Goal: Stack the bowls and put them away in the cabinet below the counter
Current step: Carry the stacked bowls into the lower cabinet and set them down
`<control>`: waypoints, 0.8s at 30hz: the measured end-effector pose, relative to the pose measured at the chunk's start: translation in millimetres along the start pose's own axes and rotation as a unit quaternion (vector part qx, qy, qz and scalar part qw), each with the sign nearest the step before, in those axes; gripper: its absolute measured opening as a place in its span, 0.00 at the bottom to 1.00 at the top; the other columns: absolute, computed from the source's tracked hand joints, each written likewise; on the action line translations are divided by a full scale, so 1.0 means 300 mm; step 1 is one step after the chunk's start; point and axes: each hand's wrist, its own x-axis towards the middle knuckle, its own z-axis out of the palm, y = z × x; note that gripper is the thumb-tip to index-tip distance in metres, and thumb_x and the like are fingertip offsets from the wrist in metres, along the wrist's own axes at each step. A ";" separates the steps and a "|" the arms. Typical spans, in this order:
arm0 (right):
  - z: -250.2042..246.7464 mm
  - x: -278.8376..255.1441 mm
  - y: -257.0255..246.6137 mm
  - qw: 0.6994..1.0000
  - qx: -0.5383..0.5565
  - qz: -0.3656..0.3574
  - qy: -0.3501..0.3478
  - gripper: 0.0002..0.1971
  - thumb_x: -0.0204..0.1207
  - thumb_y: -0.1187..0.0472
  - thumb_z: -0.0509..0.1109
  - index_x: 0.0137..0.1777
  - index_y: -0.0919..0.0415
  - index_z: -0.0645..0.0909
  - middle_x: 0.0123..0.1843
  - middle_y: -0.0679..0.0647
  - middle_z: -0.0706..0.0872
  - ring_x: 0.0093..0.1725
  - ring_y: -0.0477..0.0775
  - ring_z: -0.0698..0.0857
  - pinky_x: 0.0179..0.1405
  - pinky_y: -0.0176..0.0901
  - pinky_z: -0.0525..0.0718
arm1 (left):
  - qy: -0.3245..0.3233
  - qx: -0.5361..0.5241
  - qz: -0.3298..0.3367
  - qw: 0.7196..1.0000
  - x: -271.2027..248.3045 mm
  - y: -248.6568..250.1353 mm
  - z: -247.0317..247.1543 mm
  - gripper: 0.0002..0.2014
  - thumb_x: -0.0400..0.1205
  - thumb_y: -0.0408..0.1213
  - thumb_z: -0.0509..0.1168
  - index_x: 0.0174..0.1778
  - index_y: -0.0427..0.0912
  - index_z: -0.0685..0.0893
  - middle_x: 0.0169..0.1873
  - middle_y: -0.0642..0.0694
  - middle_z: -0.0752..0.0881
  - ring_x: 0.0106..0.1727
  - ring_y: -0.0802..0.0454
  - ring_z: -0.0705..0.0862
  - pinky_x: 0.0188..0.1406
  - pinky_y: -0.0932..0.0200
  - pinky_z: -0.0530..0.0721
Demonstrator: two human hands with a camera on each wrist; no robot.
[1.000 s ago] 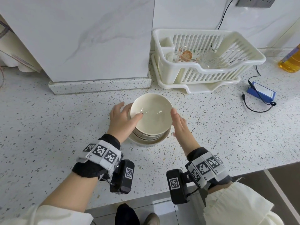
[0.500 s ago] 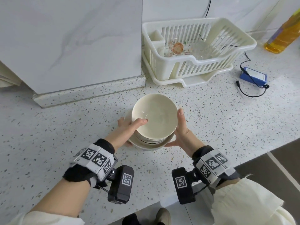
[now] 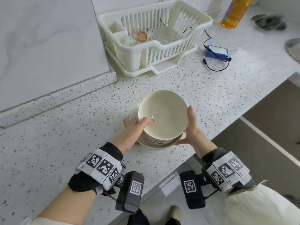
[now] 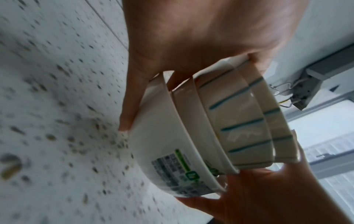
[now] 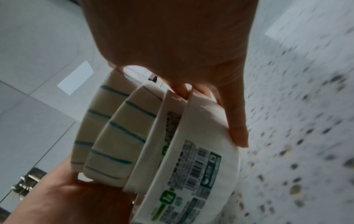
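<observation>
Both hands, left hand point(image 3: 135, 127) and right hand point(image 3: 191, 127), grip the bowl stack point(image 3: 162, 117); fingers beneath hidden.

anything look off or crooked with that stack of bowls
The stack of bowls sits a little unevenly: in the left wrist view the upper striped bowls tilt against the plain lower ones, leaving a gap on one side. Retail labels are still stuck on the two lower bowls. No chips or spills show.
</observation>
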 end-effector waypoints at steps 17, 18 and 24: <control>-0.738 -0.484 0.399 0.994 0.058 0.014 0.086 0.23 0.72 0.31 0.36 0.52 0.24 0.73 0.55 0.32 0.84 0.59 0.37 0.82 0.64 0.60 0.82 | -0.088 -0.026 -0.011 0.996 -0.128 -0.041 0.927 0.22 0.56 0.59 0.65 0.46 0.63 0.74 0.64 0.48 0.70 0.64 0.51 0.77 0.68 0.41 0.77; -0.776 -0.494 0.442 0.994 0.048 0.027 0.090 0.22 0.73 0.32 0.36 0.51 0.24 0.73 0.52 0.31 0.84 0.57 0.35 0.82 0.63 0.58 0.82 | -0.080 -0.037 -0.020 0.996 -0.124 -0.070 0.981 0.21 0.56 0.59 0.66 0.46 0.63 0.75 0.65 0.47 0.71 0.63 0.50 0.78 0.67 0.41 0.77; -0.911 -0.451 0.661 0.994 0.046 0.082 0.052 0.27 0.79 0.42 0.32 0.55 0.41 0.74 0.53 0.49 0.85 0.45 0.38 0.84 0.55 0.49 0.86 | -0.070 -0.051 -0.069 0.994 -0.060 -0.256 1.191 0.24 0.54 0.59 0.65 0.47 0.62 0.77 0.66 0.40 0.75 0.61 0.45 0.81 0.59 0.41 0.83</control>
